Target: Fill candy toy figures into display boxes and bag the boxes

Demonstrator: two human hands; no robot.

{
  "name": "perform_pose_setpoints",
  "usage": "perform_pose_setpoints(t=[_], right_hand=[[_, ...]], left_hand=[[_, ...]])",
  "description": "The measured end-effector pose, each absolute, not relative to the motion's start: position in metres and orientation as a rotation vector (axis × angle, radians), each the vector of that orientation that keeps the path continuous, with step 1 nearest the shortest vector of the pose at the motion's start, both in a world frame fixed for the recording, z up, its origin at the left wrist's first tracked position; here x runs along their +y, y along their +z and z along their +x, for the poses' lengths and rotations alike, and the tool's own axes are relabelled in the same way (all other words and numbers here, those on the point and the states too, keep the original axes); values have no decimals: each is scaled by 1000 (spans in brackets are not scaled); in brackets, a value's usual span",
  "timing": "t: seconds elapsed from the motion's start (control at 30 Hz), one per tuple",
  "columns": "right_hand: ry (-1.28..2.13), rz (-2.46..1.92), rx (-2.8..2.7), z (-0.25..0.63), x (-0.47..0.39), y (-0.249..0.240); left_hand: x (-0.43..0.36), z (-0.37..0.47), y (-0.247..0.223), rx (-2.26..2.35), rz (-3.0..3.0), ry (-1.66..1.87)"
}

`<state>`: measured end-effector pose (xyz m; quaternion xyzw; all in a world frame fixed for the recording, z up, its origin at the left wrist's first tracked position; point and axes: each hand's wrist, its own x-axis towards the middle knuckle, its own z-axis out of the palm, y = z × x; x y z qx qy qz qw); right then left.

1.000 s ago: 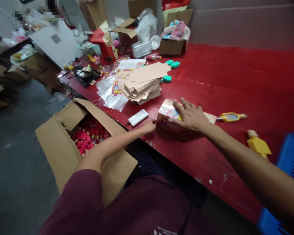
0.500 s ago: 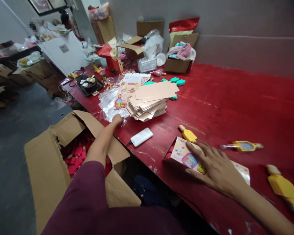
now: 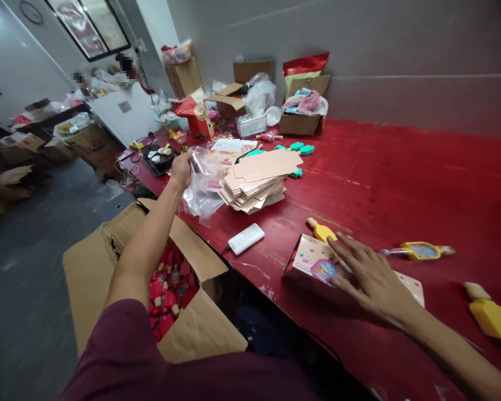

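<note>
My left hand [image 3: 182, 169] is closed on a clear plastic bag [image 3: 201, 170], raised above the far left part of the red table. Right beside the bag lies a stack of flat beige cardboard pieces [image 3: 254, 181]. My right hand [image 3: 369, 281] rests with fingers spread on a printed box [image 3: 311, 262] lying on its side near the table's front edge. The box's left end is open, and a bit of red shows inside. A yellow popsicle-shaped toy [image 3: 323, 231] lies just behind the box, partly covered by it.
A carton [image 3: 204, 328] with red toys [image 3: 167, 295] stands below the table edge. On the red table [image 3: 401, 184] are a white power bank [image 3: 246, 239], green pieces [image 3: 307, 150], more yellow toys [image 3: 421, 250] and a black tray [image 3: 158, 161]. Boxes and bags line the wall.
My left hand has risen from the pile of clear bags, lifting a bag up and slightly left. My right hand stays on the printed box. The camera view has tilted upward a little.
</note>
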<state>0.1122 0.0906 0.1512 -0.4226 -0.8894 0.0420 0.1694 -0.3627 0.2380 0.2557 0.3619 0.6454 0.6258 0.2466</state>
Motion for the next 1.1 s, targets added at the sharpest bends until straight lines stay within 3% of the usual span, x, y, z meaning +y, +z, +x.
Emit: perform_pose_setpoints(t=[0.13,0.23,0.3,0.4,0.57,0.73,0.93,1.1], right_hand=[[622,-1290,-2085,87,84,185],[1290,-1093,-1674,47,73,222],[1471,-974,-1493,24,67,240],[1402,-976,-1334,17,60,249],[1276,-970,-1181,70,54,234],[1253,-949,-1068,97,60,211],[950,-1015,-797,120,61,202],[785,-1009,-856,142,48,209]], left_hand=[[149,-275,279,1491,1648,1762],[80,-193,268,1398,2244,1411],[47,-152,258,1342,2588,988],[16,-127,249,1231,2764,701],[13,-145,236,1727,2099,1538],[74,-141,207,1673,1779,1088],[120,-118,202,1543,1666,1262],[110,-87,217,1224,1423,1107]])
